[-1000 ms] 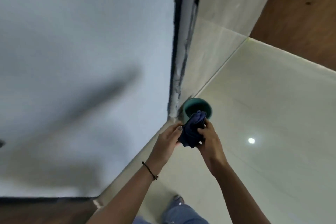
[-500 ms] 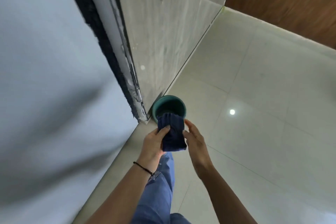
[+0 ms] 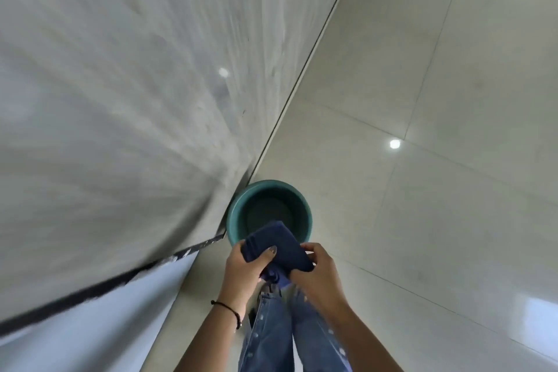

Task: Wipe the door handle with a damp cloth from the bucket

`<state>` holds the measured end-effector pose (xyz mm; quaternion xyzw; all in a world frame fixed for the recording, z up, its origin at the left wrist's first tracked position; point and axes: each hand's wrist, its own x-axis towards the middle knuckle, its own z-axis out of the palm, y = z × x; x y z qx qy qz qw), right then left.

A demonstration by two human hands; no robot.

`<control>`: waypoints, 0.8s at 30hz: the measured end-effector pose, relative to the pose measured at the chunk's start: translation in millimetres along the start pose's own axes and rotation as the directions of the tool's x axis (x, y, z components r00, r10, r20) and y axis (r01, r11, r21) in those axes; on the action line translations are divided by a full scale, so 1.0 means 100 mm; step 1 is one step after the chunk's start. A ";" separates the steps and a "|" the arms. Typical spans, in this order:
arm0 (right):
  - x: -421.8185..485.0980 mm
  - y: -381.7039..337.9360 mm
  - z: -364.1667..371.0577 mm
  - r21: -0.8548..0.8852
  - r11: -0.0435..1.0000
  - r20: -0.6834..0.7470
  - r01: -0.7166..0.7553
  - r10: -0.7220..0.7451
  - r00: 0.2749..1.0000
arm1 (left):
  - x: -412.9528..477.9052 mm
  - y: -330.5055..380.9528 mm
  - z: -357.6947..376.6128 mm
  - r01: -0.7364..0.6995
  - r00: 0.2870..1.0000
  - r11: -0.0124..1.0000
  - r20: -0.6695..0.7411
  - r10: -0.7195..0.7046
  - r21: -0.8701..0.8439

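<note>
A dark blue cloth (image 3: 279, 248) is folded between both of my hands, just above the near rim of a teal bucket (image 3: 237, 214) that stands on the floor against the wall. My left hand (image 3: 244, 272) grips the cloth's left side with the thumb on top. My right hand (image 3: 317, 275) holds its right corner. The bucket's inside looks dark. No door handle is in view.
A pale marble wall panel (image 3: 136, 84) fills the left. A white surface with a black edge strip (image 3: 90, 287) runs along the lower left. Glossy tiled floor (image 3: 422, 160) spreads to the right. My jeans-clad legs (image 3: 271, 335) stand below the hands.
The view has swung left and down, so the bucket now sits directly beneath my hands. My right hand, open beside the cloth half a second ago, now grips it.
</note>
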<state>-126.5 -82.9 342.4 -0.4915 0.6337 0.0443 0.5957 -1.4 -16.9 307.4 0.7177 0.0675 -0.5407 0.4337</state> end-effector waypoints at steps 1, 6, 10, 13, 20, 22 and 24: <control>0.30 0.09 0.08 -0.005 1.000 -0.001 -0.026 0.026 1.000 | 0.28 -0.11 0.05 -0.003 1.000 1.000 -0.029 0.004 0.022; 1.85 0.65 0.60 -0.076 0.994 0.014 -0.082 0.083 0.996 | 1.79 -0.75 0.23 0.087 0.991 0.996 -0.102 -0.087 -0.010; 2.86 1.07 0.95 -0.065 0.987 0.002 -0.146 0.146 0.989 | 2.81 -1.16 0.34 0.061 0.989 0.995 -0.143 -0.049 0.083; 3.45 1.32 1.19 -0.007 0.974 -0.025 -0.226 0.226 0.974 | 3.42 -1.47 0.42 0.025 0.990 0.985 -0.138 -0.001 0.171; 4.07 1.59 1.48 -0.118 0.943 0.033 -0.312 0.318 0.948 | 4.15 -2.02 0.48 0.181 0.978 0.940 -0.152 -0.141 0.290; 4.01 1.52 1.45 -0.132 0.938 0.061 -0.321 0.331 0.942 | 4.04 -2.01 0.45 0.232 0.959 0.917 -0.234 -0.160 0.325; 3.86 1.44 1.37 -0.139 0.944 0.055 -0.299 0.309 0.950 | 3.83 -1.90 0.42 0.209 0.969 0.900 -0.201 -0.140 0.382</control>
